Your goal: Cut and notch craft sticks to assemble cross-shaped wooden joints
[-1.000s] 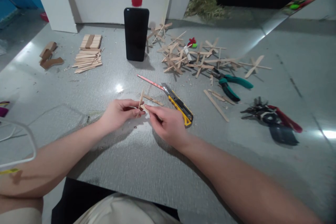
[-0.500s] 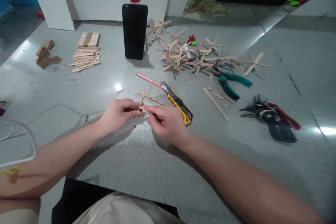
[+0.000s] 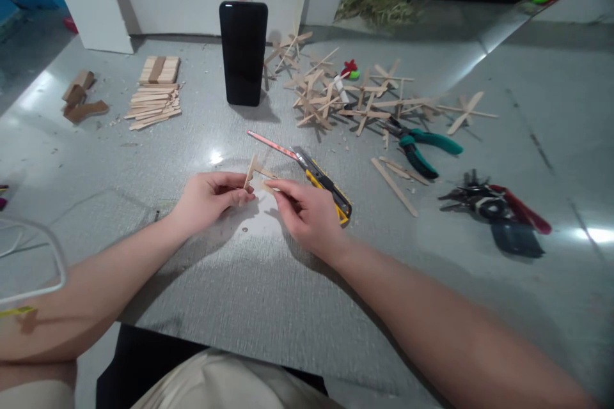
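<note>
Left hand (image 3: 211, 201) pinched wooden stick (image 3: 250, 171), right hand (image 3: 304, 211) a short piece (image 3: 267, 187); rightward slip could've knocked the utility knife (image 3: 323, 180).

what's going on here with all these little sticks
A person is handling wooden sticks. The left hand pinches a stick, and the right hand holds what looks like a small wooden piece, with a gap between the two. A pencil and cutter lie just beyond the hands. Farther back are a heap of crossed sticks, pliers and an upright phone.
</note>
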`<control>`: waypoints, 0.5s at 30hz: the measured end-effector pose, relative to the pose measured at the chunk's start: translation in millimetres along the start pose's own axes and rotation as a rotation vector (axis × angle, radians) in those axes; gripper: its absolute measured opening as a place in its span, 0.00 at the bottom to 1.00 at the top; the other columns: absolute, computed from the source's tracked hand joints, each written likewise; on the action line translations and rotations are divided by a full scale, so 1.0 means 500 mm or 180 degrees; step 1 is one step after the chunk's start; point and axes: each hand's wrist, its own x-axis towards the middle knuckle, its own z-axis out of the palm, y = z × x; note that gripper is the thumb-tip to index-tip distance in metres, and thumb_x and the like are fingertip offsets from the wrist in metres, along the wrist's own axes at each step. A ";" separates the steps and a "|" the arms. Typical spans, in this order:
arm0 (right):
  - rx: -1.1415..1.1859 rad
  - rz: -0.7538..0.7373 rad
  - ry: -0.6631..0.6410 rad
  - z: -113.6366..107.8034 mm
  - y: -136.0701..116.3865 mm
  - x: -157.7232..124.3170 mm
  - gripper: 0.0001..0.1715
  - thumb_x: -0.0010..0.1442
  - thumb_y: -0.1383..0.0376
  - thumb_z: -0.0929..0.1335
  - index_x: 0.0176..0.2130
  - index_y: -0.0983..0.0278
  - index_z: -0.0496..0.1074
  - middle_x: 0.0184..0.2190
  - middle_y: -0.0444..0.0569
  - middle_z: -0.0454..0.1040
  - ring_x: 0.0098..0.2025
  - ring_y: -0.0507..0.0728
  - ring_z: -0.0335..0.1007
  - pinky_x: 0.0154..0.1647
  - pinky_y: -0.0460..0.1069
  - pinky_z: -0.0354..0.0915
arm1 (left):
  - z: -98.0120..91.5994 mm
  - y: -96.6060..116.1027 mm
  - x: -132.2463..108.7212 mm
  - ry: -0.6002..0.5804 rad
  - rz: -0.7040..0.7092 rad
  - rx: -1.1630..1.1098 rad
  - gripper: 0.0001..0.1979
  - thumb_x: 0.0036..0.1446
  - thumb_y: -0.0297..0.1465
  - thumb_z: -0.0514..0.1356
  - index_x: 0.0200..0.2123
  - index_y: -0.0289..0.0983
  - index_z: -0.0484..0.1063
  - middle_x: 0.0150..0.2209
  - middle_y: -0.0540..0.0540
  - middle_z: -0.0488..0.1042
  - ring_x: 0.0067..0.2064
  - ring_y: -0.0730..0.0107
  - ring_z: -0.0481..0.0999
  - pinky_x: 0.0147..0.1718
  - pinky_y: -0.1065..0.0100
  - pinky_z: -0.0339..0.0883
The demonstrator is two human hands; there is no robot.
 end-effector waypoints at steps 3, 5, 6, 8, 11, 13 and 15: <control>0.0132 0.0179 0.0082 -0.001 -0.005 0.000 0.15 0.70 0.67 0.66 0.50 0.62 0.80 0.34 0.48 0.83 0.30 0.53 0.75 0.34 0.49 0.70 | -0.001 -0.004 0.001 -0.0041 -0.0116 -0.0591 0.18 0.53 0.35 0.73 0.47 0.38 0.81 0.40 0.45 0.86 0.41 0.66 0.86 0.46 0.64 0.80; 0.0293 0.0296 0.0098 -0.001 -0.006 0.000 0.15 0.70 0.67 0.66 0.52 0.63 0.79 0.30 0.46 0.80 0.28 0.52 0.73 0.31 0.48 0.68 | -0.001 -0.008 0.001 -0.0121 -0.0160 -0.0759 0.18 0.52 0.36 0.75 0.45 0.37 0.81 0.40 0.45 0.86 0.41 0.66 0.86 0.46 0.64 0.80; 0.0377 0.0334 0.0103 0.000 -0.006 -0.001 0.15 0.70 0.66 0.65 0.52 0.63 0.79 0.29 0.45 0.79 0.27 0.52 0.72 0.30 0.48 0.67 | -0.002 -0.009 0.001 -0.0162 -0.0169 -0.0790 0.18 0.52 0.36 0.75 0.45 0.37 0.80 0.41 0.45 0.86 0.41 0.66 0.86 0.46 0.64 0.80; 0.0475 0.0334 0.0104 0.000 -0.005 -0.003 0.14 0.70 0.66 0.66 0.51 0.63 0.78 0.28 0.44 0.78 0.27 0.51 0.71 0.28 0.47 0.66 | -0.002 -0.011 0.001 -0.0200 -0.0138 -0.0792 0.17 0.52 0.36 0.76 0.43 0.37 0.80 0.40 0.45 0.86 0.41 0.67 0.86 0.45 0.66 0.80; 0.0368 0.0090 0.0088 0.000 -0.008 -0.006 0.12 0.67 0.67 0.67 0.48 0.62 0.79 0.31 0.45 0.80 0.27 0.50 0.71 0.28 0.46 0.65 | -0.002 -0.010 0.000 -0.0224 -0.0067 -0.0754 0.17 0.52 0.36 0.76 0.42 0.36 0.79 0.37 0.46 0.86 0.39 0.68 0.86 0.42 0.68 0.79; 0.0267 -0.0119 0.0053 0.000 -0.011 -0.006 0.13 0.67 0.69 0.67 0.47 0.61 0.80 0.32 0.45 0.82 0.27 0.50 0.70 0.29 0.46 0.65 | -0.002 -0.007 0.000 -0.0247 -0.0033 -0.0737 0.17 0.52 0.36 0.77 0.41 0.36 0.79 0.36 0.46 0.86 0.38 0.68 0.86 0.41 0.68 0.78; 0.0226 -0.0249 0.0043 0.000 -0.014 -0.006 0.14 0.67 0.70 0.67 0.48 0.61 0.80 0.32 0.45 0.83 0.26 0.49 0.69 0.29 0.46 0.65 | -0.002 -0.006 0.001 -0.0260 -0.0008 -0.0710 0.17 0.52 0.36 0.77 0.41 0.36 0.80 0.36 0.46 0.86 0.38 0.67 0.86 0.41 0.68 0.78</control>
